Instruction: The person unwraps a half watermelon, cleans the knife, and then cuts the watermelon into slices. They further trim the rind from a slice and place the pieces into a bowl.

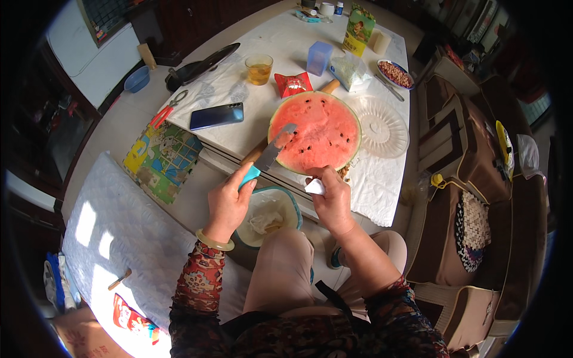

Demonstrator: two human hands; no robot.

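Note:
My left hand (230,197) grips the turquoise handle of a kitchen knife (274,150); its blade points up and away, over the left edge of a cut watermelon half (318,129). The melon's red face with dark seeds is turned up. Beneath it, a wooden board shows its handle (330,86) at the far side and a brown edge near the knife. My right hand (331,190) is at the melon's near rim, its fingers closed on a small white piece (315,186), perhaps tissue or a knife sheath; I cannot tell which.
Left on the table lie a phone (217,116) and red-handled scissors (165,112). A glass of tea (259,69), red packet (293,84), blue plastic box (319,58) and peanut plate (395,74) stand beyond. A clear ribbed lid (380,127) is right. A lined bin (268,217) stands below.

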